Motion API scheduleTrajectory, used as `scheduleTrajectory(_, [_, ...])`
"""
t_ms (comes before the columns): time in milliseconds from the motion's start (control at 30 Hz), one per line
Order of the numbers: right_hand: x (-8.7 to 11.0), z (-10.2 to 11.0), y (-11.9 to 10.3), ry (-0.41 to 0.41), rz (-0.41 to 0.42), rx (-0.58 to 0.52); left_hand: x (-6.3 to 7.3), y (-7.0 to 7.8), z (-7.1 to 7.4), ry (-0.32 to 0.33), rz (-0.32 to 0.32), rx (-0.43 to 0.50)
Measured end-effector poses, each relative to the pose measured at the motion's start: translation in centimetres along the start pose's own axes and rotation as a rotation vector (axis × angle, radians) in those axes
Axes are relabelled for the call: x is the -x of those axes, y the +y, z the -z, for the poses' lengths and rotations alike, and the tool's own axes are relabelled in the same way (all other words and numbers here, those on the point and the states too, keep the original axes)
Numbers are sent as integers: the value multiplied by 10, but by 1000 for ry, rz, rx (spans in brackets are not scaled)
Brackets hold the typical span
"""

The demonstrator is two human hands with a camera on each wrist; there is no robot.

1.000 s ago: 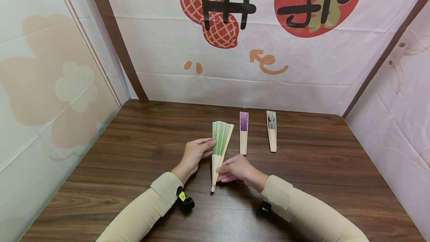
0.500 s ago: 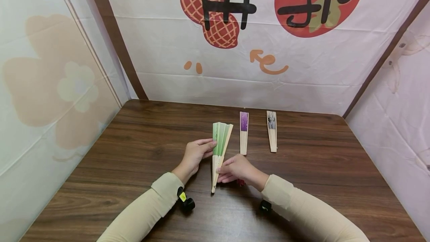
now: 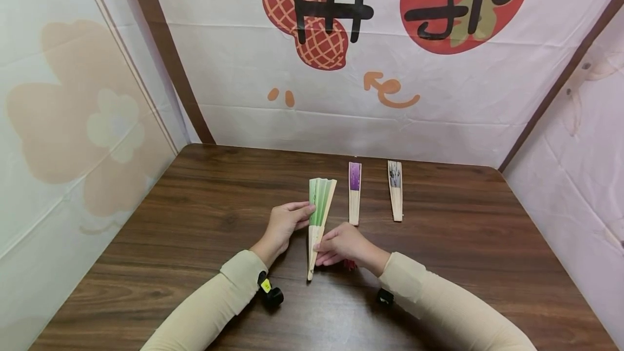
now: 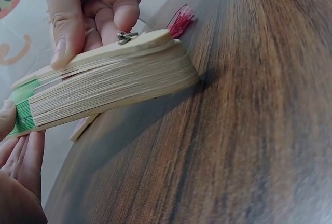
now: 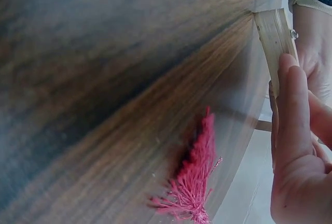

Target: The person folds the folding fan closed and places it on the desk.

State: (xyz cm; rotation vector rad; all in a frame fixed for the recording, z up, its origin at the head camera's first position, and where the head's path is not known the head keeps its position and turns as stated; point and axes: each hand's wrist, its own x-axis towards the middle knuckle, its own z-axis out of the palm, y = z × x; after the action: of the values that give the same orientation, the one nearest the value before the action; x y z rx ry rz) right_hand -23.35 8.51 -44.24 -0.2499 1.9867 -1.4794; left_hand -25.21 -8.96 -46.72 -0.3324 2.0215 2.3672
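A green folding fan, spread only slightly, is held between both hands, its narrow end pointing toward the person. The left hand pinches the green pleated part at its left side. Lower down, the right hand grips the pale outer rib on the right. In the left wrist view, the stacked pale ribs lie close together, with a small gap under the top one. A metal ring sits near the narrow end. The fan's red tassel hangs under the right hand, by the tabletop.
Two folded fans lie behind the hands on the brown wooden table: one purple, and one grey and black to its right. A printed white cloth hangs behind the table, with more cloth at both sides.
The green fan has narrowed a little, its right outer rib coming in to the left. Both hands stay nearly in place, and the other two fans have not moved.
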Motion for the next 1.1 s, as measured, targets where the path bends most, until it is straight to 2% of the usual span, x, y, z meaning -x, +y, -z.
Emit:
scheduleTrajectory(267, [-1,2,-1,-10,18,39,-2,-2,-3,-2,-8,17])
scheduleTrajectory(500, [-3,2,0,-13,-3,47,-2,-3,-4,-3,6,6])
scheduleTrajectory(733, [-4,4,-3,-6,3,77,-4,-3,-5,2,-9,-2])
scheduleTrajectory(1100, [-2,5,-5,-35,-4,88,-1,-2,-8,4,-4,-11])
